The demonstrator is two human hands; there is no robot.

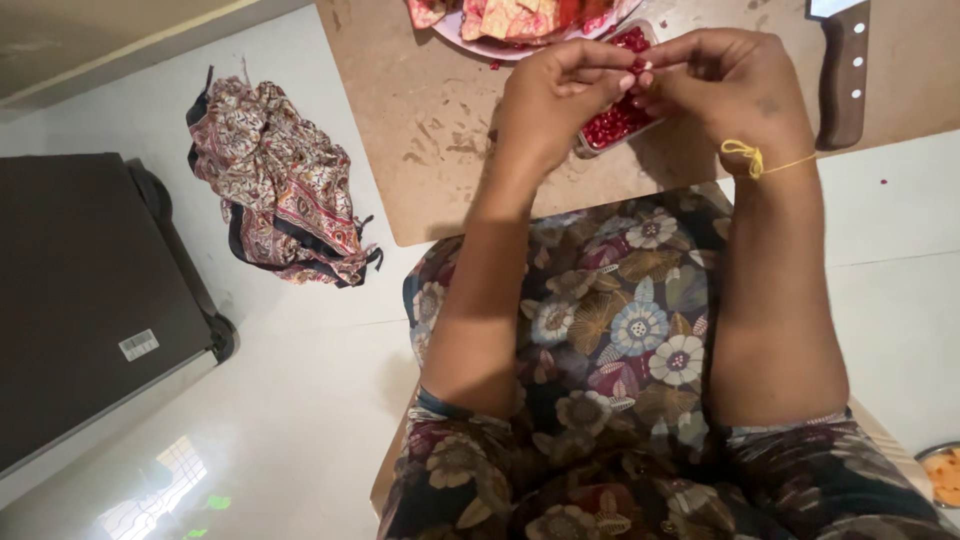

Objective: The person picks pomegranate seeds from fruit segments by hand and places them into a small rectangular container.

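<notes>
My left hand (555,95) and my right hand (735,85) meet fingertip to fingertip at the top of the view. Between them they pinch a small red pomegranate piece (640,68). Directly under the fingers lies a small clear tray of red pomegranate seeds (612,125), resting on a brown board (420,120). A yellow thread is tied around my right wrist. Beyond the hands, a pink plate (470,35) holds pomegranate peels and chunks.
A knife with a dark wooden handle (845,75) lies on the board to the right. A crumpled patterned cloth (280,185) sits on the white floor at left, beside a dark case (80,300). A small metal dish (942,472) shows at the bottom right. My floral-clothed lap fills the centre.
</notes>
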